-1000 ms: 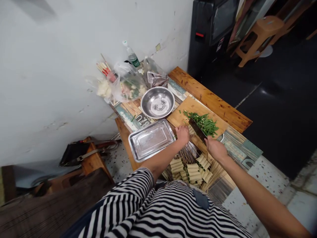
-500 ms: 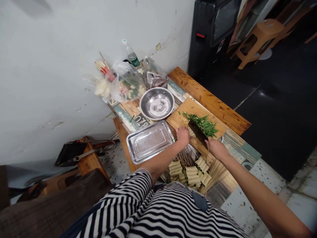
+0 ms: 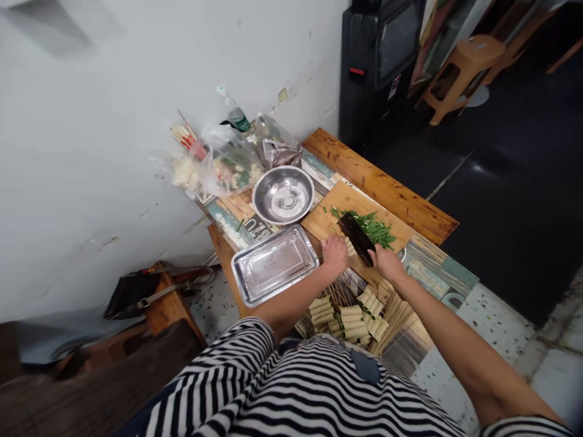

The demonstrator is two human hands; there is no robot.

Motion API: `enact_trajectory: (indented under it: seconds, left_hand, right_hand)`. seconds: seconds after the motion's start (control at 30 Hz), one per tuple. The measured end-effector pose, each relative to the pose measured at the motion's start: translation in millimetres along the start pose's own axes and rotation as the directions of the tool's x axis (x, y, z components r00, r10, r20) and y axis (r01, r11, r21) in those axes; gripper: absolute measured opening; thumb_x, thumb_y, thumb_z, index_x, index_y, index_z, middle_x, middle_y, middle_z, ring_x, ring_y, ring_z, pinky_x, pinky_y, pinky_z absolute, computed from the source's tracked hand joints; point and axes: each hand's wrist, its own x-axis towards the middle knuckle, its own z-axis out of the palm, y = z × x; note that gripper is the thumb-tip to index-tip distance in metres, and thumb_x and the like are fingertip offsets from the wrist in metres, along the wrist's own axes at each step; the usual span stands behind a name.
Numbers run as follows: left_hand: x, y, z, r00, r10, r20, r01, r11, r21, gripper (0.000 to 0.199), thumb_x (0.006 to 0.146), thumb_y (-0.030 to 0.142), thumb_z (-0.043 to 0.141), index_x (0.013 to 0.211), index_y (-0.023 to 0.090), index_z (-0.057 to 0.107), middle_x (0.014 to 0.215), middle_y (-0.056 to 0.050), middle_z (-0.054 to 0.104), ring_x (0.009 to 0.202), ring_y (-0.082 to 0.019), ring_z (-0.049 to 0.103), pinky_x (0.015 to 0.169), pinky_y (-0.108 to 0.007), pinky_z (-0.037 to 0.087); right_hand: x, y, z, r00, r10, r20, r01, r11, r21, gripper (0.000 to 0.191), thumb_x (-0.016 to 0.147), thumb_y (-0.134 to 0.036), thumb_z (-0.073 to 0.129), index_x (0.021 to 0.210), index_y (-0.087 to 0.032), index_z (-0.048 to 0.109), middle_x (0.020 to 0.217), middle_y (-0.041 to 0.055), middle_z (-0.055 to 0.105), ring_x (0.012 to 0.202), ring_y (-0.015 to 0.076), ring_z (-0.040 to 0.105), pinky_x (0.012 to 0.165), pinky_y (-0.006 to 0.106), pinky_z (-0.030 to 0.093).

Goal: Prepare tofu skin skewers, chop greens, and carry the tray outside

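Observation:
My right hand [image 3: 386, 262] is closed round the handle of a dark-bladed cleaver [image 3: 357, 238]. The blade stands over the wooden cutting board [image 3: 325, 215], between a heap of chopped green stalks [image 3: 376, 229] and pale rolls [image 3: 350, 246] that look like tofu skin. My left hand [image 3: 336, 252] has its fingers curled at the left end of these rolls, left of the blade; its fingertips are partly hidden. Nearer my body lie several skewered rolls [image 3: 353, 318] with green filling, beside a bundle of thin bamboo sticks [image 3: 396, 312].
A steel tray [image 3: 273, 264] lies left of my left hand, with a steel bowl [image 3: 283, 194] behind it. Plastic bags of food [image 3: 232, 161], a water bottle [image 3: 237, 115] and red-ended sticks [image 3: 183, 137] stand by the wall. A wooden bench [image 3: 382, 185] runs along the table's far side.
The cleaver has shifted slightly left and away from me across the board, nearer the rolls. My left hand stays at the rolls. The whole view has shifted a little.

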Motion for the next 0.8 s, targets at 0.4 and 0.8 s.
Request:
enact_trajectory:
  seconds: [0.4, 0.8]
  left_hand:
    - [10.8, -26.1, -165.7, 0.798, 0.594, -0.104, -0.593, 0.804, 0.041, 0.044, 0.086, 0.025, 0.049, 0.130, 0.022, 0.049, 0.137, -0.011, 0.050, 0.132, -0.030, 0.036, 0.107, -0.046, 0.023]
    - [52.0, -37.3, -34.1, 0.524, 0.647, 0.554, -0.409, 0.762, -0.503, 0.025, 0.076, 0.027, 0.062, 0.097, 0.040, 0.069, 0.128, -0.002, 0.063, 0.131, -0.020, 0.045, 0.107, -0.035, 0.032]
  right_hand:
    - [-34.2, 36.5, -37.3, 0.976, 0.147, -0.159, -0.092, 0.946, 0.312, 0.036, 0.099, -0.035, 0.031, 0.105, -0.011, 0.057, 0.085, 0.0144, 0.071, 0.077, 0.0213, 0.066, 0.067, 0.027, 0.041]
    - [-55.1, 27.1, -15.2, 0.960, 0.223, -0.171, -0.197, 0.968, 0.153, 0.041, 0.101, -0.039, 0.023, 0.107, -0.013, 0.054, 0.090, 0.0149, 0.072, 0.079, 0.0224, 0.068, 0.061, 0.028, 0.038]
